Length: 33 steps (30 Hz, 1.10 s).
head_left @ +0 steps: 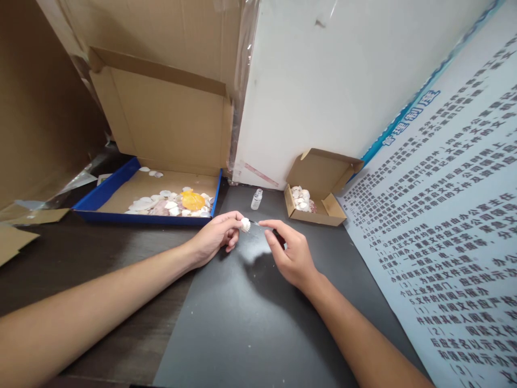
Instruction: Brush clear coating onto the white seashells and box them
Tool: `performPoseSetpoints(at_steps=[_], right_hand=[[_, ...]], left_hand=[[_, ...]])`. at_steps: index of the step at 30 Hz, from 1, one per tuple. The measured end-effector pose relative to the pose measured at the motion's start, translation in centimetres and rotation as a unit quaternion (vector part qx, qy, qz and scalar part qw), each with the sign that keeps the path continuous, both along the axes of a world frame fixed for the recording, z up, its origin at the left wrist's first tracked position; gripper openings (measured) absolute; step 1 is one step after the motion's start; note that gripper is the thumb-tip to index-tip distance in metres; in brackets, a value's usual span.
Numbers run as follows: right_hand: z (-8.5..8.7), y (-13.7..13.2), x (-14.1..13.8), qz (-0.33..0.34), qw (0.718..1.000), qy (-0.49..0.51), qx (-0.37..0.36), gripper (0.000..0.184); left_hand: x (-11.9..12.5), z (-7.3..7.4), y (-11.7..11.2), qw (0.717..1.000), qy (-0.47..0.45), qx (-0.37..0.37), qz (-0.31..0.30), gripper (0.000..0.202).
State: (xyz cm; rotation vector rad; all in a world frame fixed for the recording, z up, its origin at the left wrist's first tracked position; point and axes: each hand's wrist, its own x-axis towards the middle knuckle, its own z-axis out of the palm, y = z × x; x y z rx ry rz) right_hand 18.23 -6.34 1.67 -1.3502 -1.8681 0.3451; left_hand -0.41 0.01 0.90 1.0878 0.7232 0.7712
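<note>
One white shell (pixel 245 225) sits mid-scene, fingertip-pinched by the left hand (pixel 218 238); right hand (pixel 293 254) curled just right of it, can't tell its grip. Shell could slip if the pinch loosens; bottle (pixel 256 200) beyond could tip if knocked. Dark mat (pixel 242 328) on wood-grain table (pixel 141 342), blue tray (pixel 145 217) far left, small carton (pixel 323 218) far right, white panel (pixel 323 91) behind, printed poster (pixel 436 237) right.
</note>
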Motion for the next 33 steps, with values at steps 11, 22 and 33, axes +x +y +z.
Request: performPoseSetpoints(at_steps=[11, 22, 33], right_hand=[[-0.03, 0.1, 0.05, -0.001, 1.0, -0.021, 0.009, 0.025], [-0.29, 0.03, -0.19, -0.003, 0.999, -0.03, 0.015, 0.024], [-0.21, -0.16, -0.18, -0.007, 0.999, -0.015, 0.027, 0.024]], left_hand=[[0.07, -0.2, 0.03, 1.0, 0.02, 0.023, -0.009, 0.016], [0.03, 0.19, -0.19, 1.0, 0.01, 0.005, -0.008, 0.011], [0.03, 0.18, -0.17, 1.0, 0.008, 0.007, -0.009, 0.007]])
